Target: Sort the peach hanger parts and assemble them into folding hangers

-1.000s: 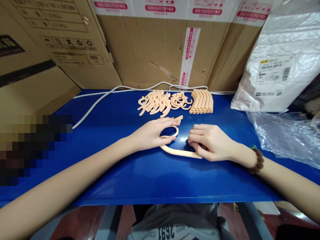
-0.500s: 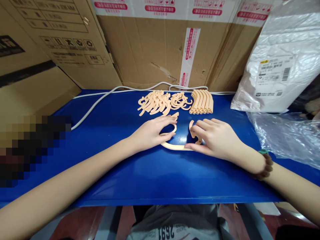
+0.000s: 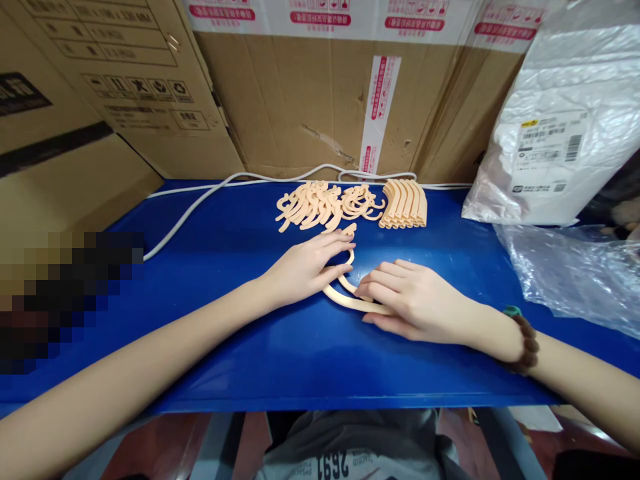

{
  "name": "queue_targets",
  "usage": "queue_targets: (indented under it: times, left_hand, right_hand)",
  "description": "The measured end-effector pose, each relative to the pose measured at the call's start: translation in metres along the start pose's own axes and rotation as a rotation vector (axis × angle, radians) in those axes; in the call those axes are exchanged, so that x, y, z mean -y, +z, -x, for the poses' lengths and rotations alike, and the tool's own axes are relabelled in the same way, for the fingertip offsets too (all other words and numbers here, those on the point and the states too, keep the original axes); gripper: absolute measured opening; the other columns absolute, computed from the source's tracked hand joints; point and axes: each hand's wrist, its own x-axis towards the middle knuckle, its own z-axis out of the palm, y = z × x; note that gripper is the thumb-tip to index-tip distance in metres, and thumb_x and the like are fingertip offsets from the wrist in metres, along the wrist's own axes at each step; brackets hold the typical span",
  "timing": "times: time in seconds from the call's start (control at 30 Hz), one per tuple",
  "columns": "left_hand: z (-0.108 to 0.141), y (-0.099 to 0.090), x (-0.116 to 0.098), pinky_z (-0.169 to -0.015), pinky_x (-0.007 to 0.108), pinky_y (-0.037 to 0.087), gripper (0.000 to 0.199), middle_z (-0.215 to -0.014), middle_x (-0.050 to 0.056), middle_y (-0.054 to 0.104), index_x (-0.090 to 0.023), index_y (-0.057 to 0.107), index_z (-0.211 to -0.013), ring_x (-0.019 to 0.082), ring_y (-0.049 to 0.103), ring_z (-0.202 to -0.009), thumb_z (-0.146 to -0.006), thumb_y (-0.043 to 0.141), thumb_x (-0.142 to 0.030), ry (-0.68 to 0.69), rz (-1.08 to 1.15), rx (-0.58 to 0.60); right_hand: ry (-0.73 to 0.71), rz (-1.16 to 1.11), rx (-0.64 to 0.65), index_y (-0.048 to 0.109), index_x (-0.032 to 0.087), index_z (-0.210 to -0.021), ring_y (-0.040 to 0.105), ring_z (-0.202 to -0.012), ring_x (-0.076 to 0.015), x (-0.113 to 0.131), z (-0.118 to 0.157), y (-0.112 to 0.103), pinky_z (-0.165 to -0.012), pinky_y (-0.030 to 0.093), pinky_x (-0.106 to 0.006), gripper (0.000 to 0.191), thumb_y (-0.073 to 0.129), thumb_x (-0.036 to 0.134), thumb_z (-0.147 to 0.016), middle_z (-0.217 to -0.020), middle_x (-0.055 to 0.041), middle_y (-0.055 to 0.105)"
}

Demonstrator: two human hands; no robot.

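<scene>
My left hand [image 3: 307,267] is closed around one end of a long curved beige plastic strip [image 3: 347,302], which looks like a clothes hanger part. My right hand [image 3: 413,300] pinches the strip's other end between thumb and fingers, low over the table. Inside the strip's bend, a smaller curved beige piece [image 3: 349,285] runs between the two hands; its ends are hidden by my fingers. Just beyond my left fingertips shows the tip of another beige piece [image 3: 350,229]. How these pieces join is hidden.
On the blue table [image 3: 240,360] lie a loose pile of curved beige pieces [image 3: 313,205], several hook-shaped pieces [image 3: 357,202] and a neat row of curved arms [image 3: 404,203]. A white cable [image 3: 190,212] runs behind. Cardboard boxes [image 3: 310,100] and a white plastic bag [image 3: 540,147] stand around.
My right hand has moved nearer and slightly left, its fingers now over the strip's end. The small hooked piece that showed by its fingers is now covered. My left hand stays almost still.
</scene>
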Motion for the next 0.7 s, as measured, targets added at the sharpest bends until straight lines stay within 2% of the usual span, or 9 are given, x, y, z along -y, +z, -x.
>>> queue_targets:
  times: [0.2,0.37,0.57,0.7]
  left_hand:
    - [0.000,-0.001,-0.001,-0.109,0.039,0.045,0.042,-0.135,0.010,0.061,-0.018,0.055,-0.131,0.022,0.056,-0.127,-0.092,0.059,-0.033,0.019,0.116,-0.046]
    - [-0.003,-0.001,-0.004,-0.099,0.035,0.051,0.042,-0.125,0.009,0.067,-0.018,0.059,-0.127,0.021,0.064,-0.113,-0.088,0.064,-0.031,0.002,0.246,-0.070]
    - [-0.004,0.000,-0.005,-0.105,0.040,0.048,0.042,-0.127,0.008,0.067,-0.019,0.061,-0.124,0.023,0.062,-0.119,-0.085,0.069,-0.031,-0.046,0.378,-0.033]
    - [-0.004,0.000,-0.002,-0.110,0.041,0.043,0.038,-0.131,0.008,0.065,-0.019,0.062,-0.123,0.023,0.058,-0.126,-0.086,0.068,-0.030,-0.040,0.446,0.011]
  right_hand:
    - [0.016,-0.110,-0.011,0.061,0.015,-0.109,0.058,-0.091,-0.0210,-0.005,0.001,-0.001,-0.080,0.046,-0.034,0.020,0.047,0.022,-0.097,-0.100,-0.0103,0.068]
    - [0.077,-0.223,-0.050,0.058,0.015,-0.114,0.060,-0.100,-0.0216,-0.014,0.003,0.000,-0.084,0.050,-0.035,0.022,0.045,0.019,-0.097,-0.112,-0.0131,0.063]
    - [0.165,-0.374,-0.091,0.058,0.019,-0.110,0.061,-0.096,-0.0192,-0.023,0.005,0.008,-0.083,0.051,-0.032,0.016,0.048,0.024,-0.099,-0.106,-0.0090,0.064]
    - [0.158,-0.411,-0.107,0.059,0.021,-0.108,0.059,-0.106,-0.0200,-0.025,0.004,0.009,-0.091,0.048,-0.034,0.013,0.052,0.025,-0.098,-0.109,-0.0081,0.065]
